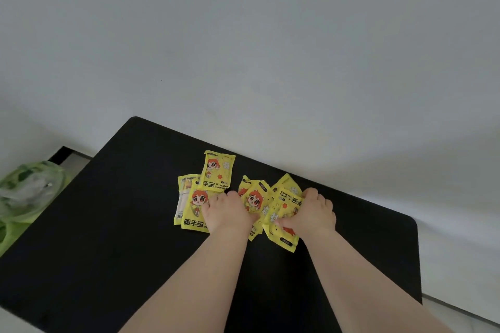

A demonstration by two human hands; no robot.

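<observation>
We grip a yellow printed hand-warmer sachet [284, 208] with our right hand [313, 213]. The fingers [311, 193] curl over its far edge and the thumb presses on its near half, so the sachet sits pinched between them, with its near end sticking out below the thumb. It lies low over the black worktop [108, 224].

Just beyond these fingers, the corner of another yellow sachet [288, 180] shows from underneath. To their left, between our two hands, lies a second yellow sachet with a red-haired cartoon figure [255, 201].

Our left hand [230, 213] lies over the middle of the pile. Its fingers [213, 199] are spread and bent down, with the tips touching the sachets and the thumb resting on the cartoon-figure sachet. We cannot tell whether this hand pinches anything.

Under and to the left of the left fingertips lies a third yellow sachet with bold black characters [194, 208]. A pale white-faced pouch [181, 199] is tucked partly beneath it. Just beyond the left fingertips, a fourth yellow sachet [217, 170] lies flat and overlaps the third.

Well to the left of everything, off the worktop's edge, sits a crumpled green plastic bag [27, 192]. A plain white wall [270, 35] rises beyond.
</observation>
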